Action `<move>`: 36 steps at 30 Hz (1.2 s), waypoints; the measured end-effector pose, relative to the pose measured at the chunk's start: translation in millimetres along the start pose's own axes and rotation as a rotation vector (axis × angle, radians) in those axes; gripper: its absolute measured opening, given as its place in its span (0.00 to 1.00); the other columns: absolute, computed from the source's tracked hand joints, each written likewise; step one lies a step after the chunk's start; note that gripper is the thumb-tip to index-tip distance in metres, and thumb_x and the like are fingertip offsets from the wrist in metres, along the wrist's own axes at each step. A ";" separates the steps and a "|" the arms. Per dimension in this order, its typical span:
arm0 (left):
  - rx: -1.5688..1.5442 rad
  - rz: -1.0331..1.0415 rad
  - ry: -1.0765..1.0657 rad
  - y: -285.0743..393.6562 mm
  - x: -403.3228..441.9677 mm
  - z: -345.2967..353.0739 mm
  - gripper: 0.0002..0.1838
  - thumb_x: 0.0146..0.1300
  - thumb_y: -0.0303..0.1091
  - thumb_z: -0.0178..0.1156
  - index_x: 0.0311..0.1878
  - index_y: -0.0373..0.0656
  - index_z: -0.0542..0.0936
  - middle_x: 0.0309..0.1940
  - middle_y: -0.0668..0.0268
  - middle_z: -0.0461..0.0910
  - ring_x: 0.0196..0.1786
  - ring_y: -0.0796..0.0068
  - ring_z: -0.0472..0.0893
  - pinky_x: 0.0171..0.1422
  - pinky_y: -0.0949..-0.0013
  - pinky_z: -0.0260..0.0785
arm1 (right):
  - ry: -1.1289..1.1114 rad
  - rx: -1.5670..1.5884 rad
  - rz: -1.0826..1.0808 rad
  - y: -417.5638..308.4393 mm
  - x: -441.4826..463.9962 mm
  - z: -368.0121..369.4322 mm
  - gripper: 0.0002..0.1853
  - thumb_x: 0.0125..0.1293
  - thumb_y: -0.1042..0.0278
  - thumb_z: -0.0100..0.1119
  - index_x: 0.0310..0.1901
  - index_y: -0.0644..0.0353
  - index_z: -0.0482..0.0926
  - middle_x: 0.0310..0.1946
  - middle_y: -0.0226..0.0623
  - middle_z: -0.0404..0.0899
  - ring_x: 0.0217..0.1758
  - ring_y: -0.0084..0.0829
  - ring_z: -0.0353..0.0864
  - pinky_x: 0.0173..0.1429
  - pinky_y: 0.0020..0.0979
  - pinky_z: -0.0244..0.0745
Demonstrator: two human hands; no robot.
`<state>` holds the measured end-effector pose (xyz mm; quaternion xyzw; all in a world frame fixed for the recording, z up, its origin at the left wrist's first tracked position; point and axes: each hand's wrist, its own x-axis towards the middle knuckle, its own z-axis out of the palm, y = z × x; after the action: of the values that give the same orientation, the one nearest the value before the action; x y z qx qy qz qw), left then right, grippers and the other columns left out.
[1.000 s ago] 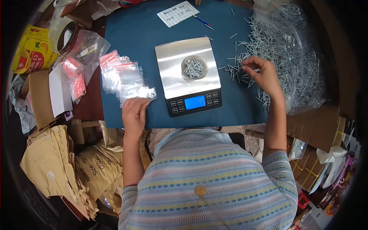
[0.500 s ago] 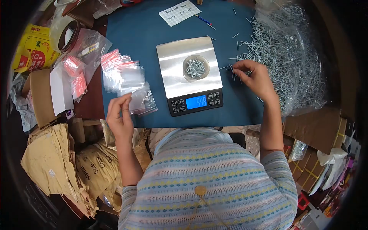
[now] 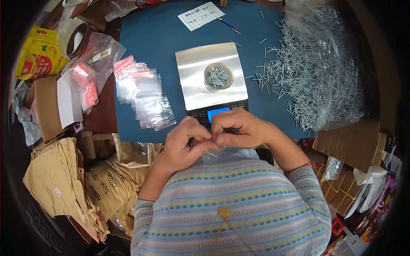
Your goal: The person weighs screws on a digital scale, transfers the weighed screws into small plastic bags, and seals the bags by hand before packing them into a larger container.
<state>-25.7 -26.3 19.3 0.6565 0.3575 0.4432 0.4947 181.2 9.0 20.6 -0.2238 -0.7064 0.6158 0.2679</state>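
My left hand and my right hand meet in front of the scale, close to my chest. Both are closed, fingertips pinching a small clear zip bag that hangs below them, partly hidden by the fingers. Just beyond stands a digital scale, its blue display partly covered by my right hand. A round dish of screws rests on the steel plate. To the left of the scale lies a fanned stack of clear zip bags with red edges.
A large heap of loose screws spills from a plastic sheet on the right of the blue mat. At the back lie a handwritten paper and a blue pen. A cardboard box stands at left.
My left hand has moved right from the bag stack with a zip bag. My right hand has left the screw heap and come to the bag. Both now grip it before the scale.
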 end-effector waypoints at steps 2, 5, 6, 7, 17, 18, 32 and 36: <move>0.037 0.070 -0.151 -6.9 3.8 -2.8 0.10 0.52 0.28 0.69 0.32 0.42 0.76 0.27 0.66 0.75 0.30 0.69 0.72 0.37 0.68 0.65 | 0.061 0.009 -0.089 3.8 -1.6 2.5 0.13 0.67 0.63 0.59 0.29 0.62 0.76 0.23 0.34 0.74 0.23 0.27 0.71 0.28 0.29 0.65; 0.126 0.105 -0.149 -3.5 7.8 -3.9 0.08 0.52 0.24 0.66 0.26 0.42 0.74 0.28 0.66 0.74 0.36 0.64 0.74 0.44 0.63 0.66 | 0.222 -0.020 -0.028 9.8 -11.8 -4.1 0.12 0.67 0.63 0.59 0.29 0.62 0.77 0.22 0.33 0.73 0.22 0.23 0.71 0.27 0.29 0.65; 0.175 0.176 -0.066 0.3 11.1 -4.9 0.08 0.49 0.23 0.66 0.25 0.42 0.75 0.28 0.66 0.74 0.37 0.63 0.75 0.45 0.62 0.66 | 0.195 -0.126 -0.028 4.2 -9.6 -11.5 0.13 0.68 0.65 0.56 0.28 0.64 0.77 0.22 0.33 0.74 0.23 0.25 0.73 0.26 0.26 0.64; 0.223 0.246 0.017 1.8 12.5 -5.4 0.08 0.47 0.22 0.67 0.23 0.43 0.75 0.28 0.66 0.74 0.38 0.62 0.76 0.47 0.61 0.67 | 0.271 -0.061 0.024 3.7 -11.6 -13.7 0.13 0.69 0.65 0.55 0.28 0.64 0.77 0.22 0.32 0.74 0.23 0.22 0.72 0.27 0.25 0.65; 0.635 0.173 0.005 4.1 7.6 -55.0 0.05 0.56 0.25 0.61 0.27 0.40 0.75 0.41 0.59 0.81 0.52 0.54 0.78 0.59 0.53 0.64 | 0.633 -0.181 0.239 2.6 -44.7 -52.8 0.14 0.71 0.65 0.52 0.30 0.64 0.78 0.23 0.29 0.75 0.26 0.17 0.72 0.30 0.22 0.67; 0.587 0.128 0.005 1.0 3.7 -54.8 0.04 0.56 0.24 0.61 0.27 0.40 0.75 0.37 0.60 0.81 0.48 0.58 0.79 0.55 0.57 0.66 | 0.623 -0.237 0.252 3.5 -44.6 -53.4 0.13 0.70 0.65 0.54 0.31 0.65 0.79 0.23 0.30 0.75 0.26 0.17 0.72 0.30 0.22 0.67; 0.430 0.084 0.105 -5.2 -10.6 -41.3 0.05 0.54 0.19 0.64 0.28 0.37 0.77 0.19 0.67 0.74 0.17 0.81 0.72 0.22 0.78 0.62 | 0.389 -0.905 0.410 22.1 38.5 -46.2 0.11 0.52 0.60 0.70 0.31 0.57 0.81 0.30 0.39 0.79 0.33 0.41 0.81 0.38 0.38 0.75; 0.439 0.085 0.110 -6.0 -11.6 -43.4 0.05 0.53 0.19 0.64 0.28 0.37 0.77 0.19 0.67 0.74 0.18 0.80 0.72 0.22 0.77 0.63 | 0.433 -0.765 0.333 21.5 34.8 -48.7 0.10 0.54 0.65 0.69 0.28 0.62 0.80 0.26 0.37 0.77 0.27 0.34 0.76 0.32 0.33 0.71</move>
<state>-70.6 -20.8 16.0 0.7379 0.4439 0.4100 0.3007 186.5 71.0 7.7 -0.5401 -0.7649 0.2850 0.2051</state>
